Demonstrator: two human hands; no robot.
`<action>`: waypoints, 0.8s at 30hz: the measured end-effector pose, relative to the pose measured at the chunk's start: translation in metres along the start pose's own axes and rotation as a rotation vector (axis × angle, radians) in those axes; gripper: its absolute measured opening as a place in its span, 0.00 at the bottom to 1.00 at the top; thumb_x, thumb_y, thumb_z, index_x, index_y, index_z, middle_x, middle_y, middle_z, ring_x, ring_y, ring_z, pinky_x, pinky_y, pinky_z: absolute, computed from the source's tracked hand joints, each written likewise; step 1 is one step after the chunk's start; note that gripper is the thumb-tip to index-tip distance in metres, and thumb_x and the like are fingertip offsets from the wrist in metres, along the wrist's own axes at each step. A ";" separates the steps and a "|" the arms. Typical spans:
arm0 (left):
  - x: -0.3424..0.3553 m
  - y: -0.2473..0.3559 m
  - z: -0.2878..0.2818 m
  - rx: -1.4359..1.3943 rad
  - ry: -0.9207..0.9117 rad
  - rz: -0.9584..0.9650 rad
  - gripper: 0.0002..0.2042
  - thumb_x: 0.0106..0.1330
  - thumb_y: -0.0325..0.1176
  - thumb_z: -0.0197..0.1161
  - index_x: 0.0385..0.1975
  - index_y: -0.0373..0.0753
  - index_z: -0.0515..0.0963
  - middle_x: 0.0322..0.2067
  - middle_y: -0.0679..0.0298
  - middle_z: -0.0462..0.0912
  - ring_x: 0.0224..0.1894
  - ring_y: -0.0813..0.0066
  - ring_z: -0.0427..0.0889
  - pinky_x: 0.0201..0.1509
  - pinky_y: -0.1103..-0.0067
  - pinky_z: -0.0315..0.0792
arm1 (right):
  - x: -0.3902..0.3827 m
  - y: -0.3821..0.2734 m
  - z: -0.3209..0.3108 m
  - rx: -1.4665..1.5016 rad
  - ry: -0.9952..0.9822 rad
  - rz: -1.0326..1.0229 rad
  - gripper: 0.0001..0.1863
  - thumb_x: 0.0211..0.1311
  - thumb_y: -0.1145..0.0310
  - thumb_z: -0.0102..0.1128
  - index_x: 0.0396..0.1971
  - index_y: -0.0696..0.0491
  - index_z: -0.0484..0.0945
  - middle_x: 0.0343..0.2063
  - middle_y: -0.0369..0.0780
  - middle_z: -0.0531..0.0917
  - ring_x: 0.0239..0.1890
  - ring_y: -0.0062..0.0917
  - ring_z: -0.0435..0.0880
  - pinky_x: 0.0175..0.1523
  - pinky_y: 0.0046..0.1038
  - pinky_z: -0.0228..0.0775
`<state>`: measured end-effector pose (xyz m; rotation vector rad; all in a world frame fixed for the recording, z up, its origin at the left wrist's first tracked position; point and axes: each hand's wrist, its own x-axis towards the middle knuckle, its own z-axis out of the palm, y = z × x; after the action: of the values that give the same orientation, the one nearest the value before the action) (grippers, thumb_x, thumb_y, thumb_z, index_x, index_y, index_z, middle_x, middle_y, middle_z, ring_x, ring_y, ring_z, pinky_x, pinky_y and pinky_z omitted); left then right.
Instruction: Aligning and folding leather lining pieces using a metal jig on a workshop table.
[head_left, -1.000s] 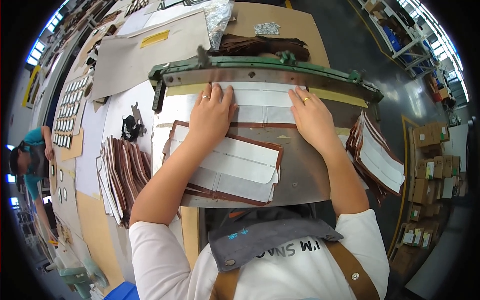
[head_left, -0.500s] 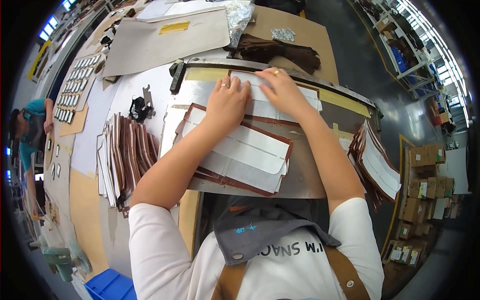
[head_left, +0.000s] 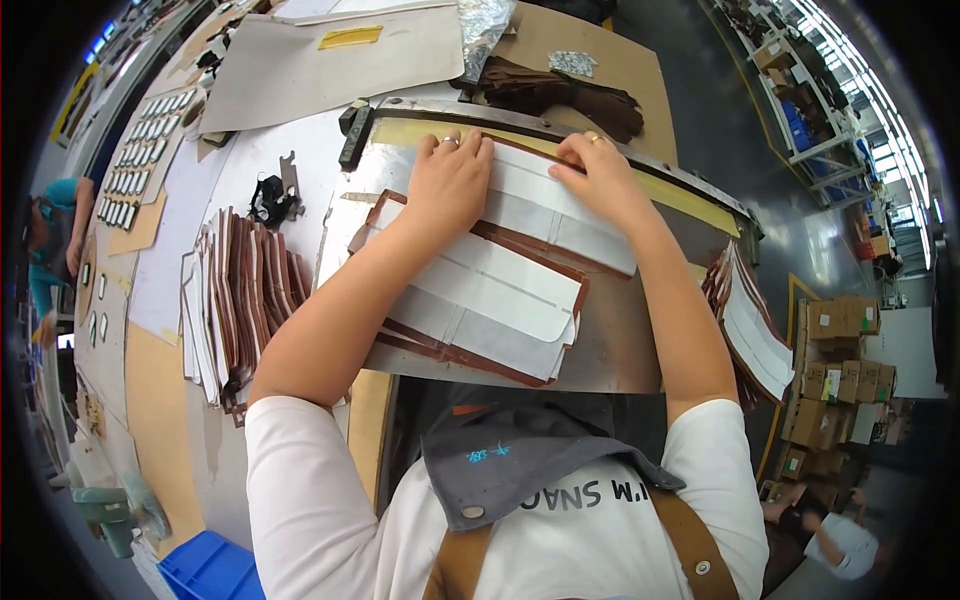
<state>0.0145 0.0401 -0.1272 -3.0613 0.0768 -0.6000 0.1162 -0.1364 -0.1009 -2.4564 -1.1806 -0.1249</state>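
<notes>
A brown leather-like panel with white backing [head_left: 535, 195] lies near the far edge of a metal work plate [head_left: 610, 345]. My left hand [head_left: 452, 185] rests palm down on its left end, fingers stretched toward the panel's far edge. At that same edge, further right, my right hand [head_left: 605, 182] has bent fingers, with its thumb held apart from them; the fingertips touch the panel. Closer to me lies a small pile of similar white-backed panels [head_left: 490, 290], slightly askew and partly under my left forearm.
Upright stacked panels [head_left: 245, 300] stand left of the plate, and more panels [head_left: 750, 325] hang at its right edge. A metal bar [head_left: 530, 122] borders the plate's far side. Beyond it lie dark brown strips [head_left: 560, 98]. A blue crate [head_left: 210, 568] sits lower left. Other people are at both sides.
The panel under my hands has shifted slightly right and turned, its right end now nearer me. My hands have moved apart, the right one going rightward. Another person now appears lower right.
</notes>
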 end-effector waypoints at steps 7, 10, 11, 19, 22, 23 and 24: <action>0.004 -0.002 -0.011 -0.239 0.352 -0.137 0.17 0.55 0.28 0.50 0.47 0.41 0.65 0.48 0.62 0.67 0.47 0.61 0.68 0.52 0.68 0.55 | -0.014 -0.009 -0.040 0.424 -0.200 0.383 0.11 0.47 0.66 0.61 0.22 0.56 0.70 0.17 0.30 0.67 0.22 0.13 0.63 0.28 0.18 0.56; 0.004 -0.004 -0.023 -0.391 0.370 -0.128 0.18 0.54 0.29 0.53 0.47 0.40 0.64 0.48 0.61 0.67 0.48 0.61 0.66 0.51 0.69 0.55 | -0.019 -0.008 -0.052 0.513 -0.105 0.359 0.10 0.48 0.66 0.60 0.22 0.55 0.70 0.17 0.28 0.67 0.22 0.12 0.63 0.27 0.17 0.55; 0.005 -0.002 -0.025 -0.389 0.376 -0.118 0.18 0.54 0.29 0.53 0.47 0.40 0.64 0.48 0.61 0.67 0.48 0.61 0.66 0.51 0.69 0.55 | -0.020 -0.009 -0.054 0.534 -0.098 0.346 0.09 0.49 0.67 0.60 0.21 0.54 0.70 0.17 0.28 0.67 0.22 0.11 0.63 0.27 0.16 0.55; 0.015 -0.002 -0.048 -1.264 0.239 -0.348 0.10 0.57 0.35 0.58 0.29 0.34 0.73 0.20 0.69 0.72 0.23 0.87 0.64 0.27 0.89 0.60 | -0.011 -0.044 -0.054 0.614 -0.143 0.235 0.09 0.51 0.67 0.59 0.23 0.56 0.72 0.18 0.28 0.69 0.22 0.11 0.63 0.27 0.15 0.55; 0.010 -0.007 -0.050 -1.476 0.145 -0.393 0.07 0.59 0.34 0.57 0.30 0.37 0.73 0.22 0.74 0.71 0.23 0.91 0.64 0.26 0.91 0.57 | -0.006 -0.045 -0.048 0.570 0.023 0.062 0.09 0.52 0.68 0.57 0.25 0.59 0.74 0.17 0.30 0.69 0.21 0.12 0.63 0.27 0.17 0.56; 0.010 -0.008 -0.051 -1.476 0.148 -0.395 0.07 0.59 0.34 0.57 0.30 0.37 0.73 0.22 0.74 0.71 0.23 0.91 0.64 0.26 0.91 0.57 | -0.005 -0.045 -0.047 0.513 0.027 0.051 0.09 0.53 0.68 0.56 0.26 0.60 0.75 0.17 0.31 0.70 0.20 0.13 0.63 0.26 0.17 0.56; 0.010 -0.009 -0.053 -1.544 0.195 -0.422 0.07 0.59 0.34 0.57 0.30 0.37 0.73 0.22 0.74 0.71 0.23 0.91 0.64 0.26 0.91 0.57 | -0.005 -0.046 -0.047 0.456 0.032 0.040 0.09 0.54 0.68 0.55 0.27 0.60 0.76 0.17 0.31 0.70 0.20 0.14 0.64 0.26 0.18 0.56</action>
<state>0.0039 0.0479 -0.0738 -4.5106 -0.2303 -1.3634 0.0825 -0.1336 -0.0446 -2.0666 -1.0133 0.1062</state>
